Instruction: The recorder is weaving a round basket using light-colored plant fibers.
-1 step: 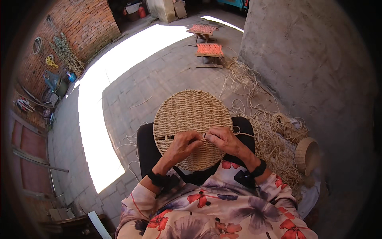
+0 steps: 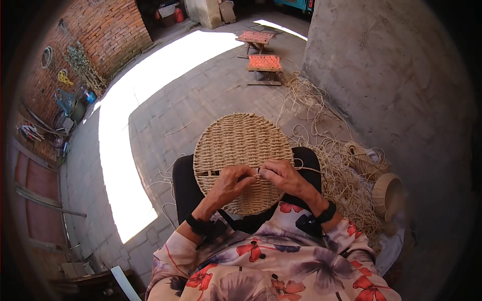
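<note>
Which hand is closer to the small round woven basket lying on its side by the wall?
Right. The right hand rests on the round woven mat, on the small basket's side; the left hand lies farther away.

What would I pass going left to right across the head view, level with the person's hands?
Sunlit patch of paving → left hand on the round woven mat → right hand → loose pile of straw cord → small woven basket.

Packages: one light box [image 2: 167,10] with a pale top at the far end of my yard, beside a small red container [image 2: 179,15]; a flat brown cardboard piece [image 2: 227,11] leaning nearby. Labels, signs, screens: none visible.
</note>
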Available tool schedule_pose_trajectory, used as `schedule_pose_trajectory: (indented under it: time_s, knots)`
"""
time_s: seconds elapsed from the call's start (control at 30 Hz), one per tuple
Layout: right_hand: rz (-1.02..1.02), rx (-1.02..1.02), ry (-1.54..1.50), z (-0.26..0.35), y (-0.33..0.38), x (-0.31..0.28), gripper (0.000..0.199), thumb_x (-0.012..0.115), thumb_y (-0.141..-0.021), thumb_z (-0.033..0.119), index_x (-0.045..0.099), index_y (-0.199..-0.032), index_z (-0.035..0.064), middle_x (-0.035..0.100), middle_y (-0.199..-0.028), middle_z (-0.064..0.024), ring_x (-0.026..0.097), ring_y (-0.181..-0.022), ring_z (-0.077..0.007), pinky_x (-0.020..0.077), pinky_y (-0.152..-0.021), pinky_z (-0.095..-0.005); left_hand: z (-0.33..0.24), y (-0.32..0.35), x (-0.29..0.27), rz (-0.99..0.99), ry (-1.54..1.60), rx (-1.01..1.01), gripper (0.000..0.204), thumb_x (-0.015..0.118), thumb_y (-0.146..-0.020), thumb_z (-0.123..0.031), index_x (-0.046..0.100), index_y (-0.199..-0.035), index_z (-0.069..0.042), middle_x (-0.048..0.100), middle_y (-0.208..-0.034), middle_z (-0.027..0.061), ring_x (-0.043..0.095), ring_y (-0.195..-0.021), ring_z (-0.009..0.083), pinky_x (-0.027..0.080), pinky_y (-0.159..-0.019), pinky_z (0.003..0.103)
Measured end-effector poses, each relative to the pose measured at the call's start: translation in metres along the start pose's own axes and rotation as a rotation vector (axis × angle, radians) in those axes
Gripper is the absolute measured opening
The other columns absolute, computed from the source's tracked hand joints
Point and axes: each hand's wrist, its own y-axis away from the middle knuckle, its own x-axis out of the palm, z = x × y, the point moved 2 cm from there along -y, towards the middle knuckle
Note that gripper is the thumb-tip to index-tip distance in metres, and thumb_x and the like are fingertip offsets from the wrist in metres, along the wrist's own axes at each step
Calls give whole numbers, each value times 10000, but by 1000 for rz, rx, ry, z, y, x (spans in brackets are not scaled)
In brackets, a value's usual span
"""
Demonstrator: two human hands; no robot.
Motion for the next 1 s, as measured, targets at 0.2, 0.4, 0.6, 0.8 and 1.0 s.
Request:
schedule_pose_trajectory:
  time_s: [0.2, 0.4, 0.6, 0.8, 1.0]
  knots:
    - [43, 131, -130, -2, 0, 2, 196, 599, -911, 169, 611, -866, -21, 563, -744, -86, 558, -713, -160, 456, -680, -318, 1, 2, 2, -21, -50, 37, 161, 656, -891, -116, 668, -968, 25, 661, -803, 154, 656, -738, 277, 505, -691, 357]
    - [-60, 140, -213, -8, 1, 9, 91, 645, -850, 80, 643, -847, -11, 563, -725, -62, 548, -656, -117, 453, -616, -278, 3, 3, 6, -3, 121, -94, 162, 643, -943, -144, 664, -971, 14, 641, -750, 70, 617, -654, 136, 500, -613, 292]
    - [-166, 69, -11, 6, 2, 10, 107, 677, -847, 84, 638, -863, -15, 542, -739, -28, 530, -673, -95, 426, -609, -271, 9, 4, 10, -88, 287, -156, 132, 664, -938, -126, 660, -976, 0, 640, -765, 11, 586, -648, 69, 495, -599, 242]
    - [-129, -14, 70, 4, 3, 4, 109, 638, -863, 97, 648, -876, -10, 585, -778, -117, 601, -727, -236, 477, -684, -348, 13, 7, 8, -95, 366, -207, 129, 680, -920, -103, 656, -982, 8, 649, -780, 7, 599, -650, 69, 509, -601, 233]
    - [-60, -13, 45, -2, 6, 4, 110, 622, -867, 88, 646, -896, -15, 617, -814, -119, 612, -747, -239, 484, -700, -337, 16, 8, 7, -98, 321, -182, 136, 684, -911, -99, 674, -984, 15, 663, -796, 17, 620, -660, 77, 518, -606, 236]
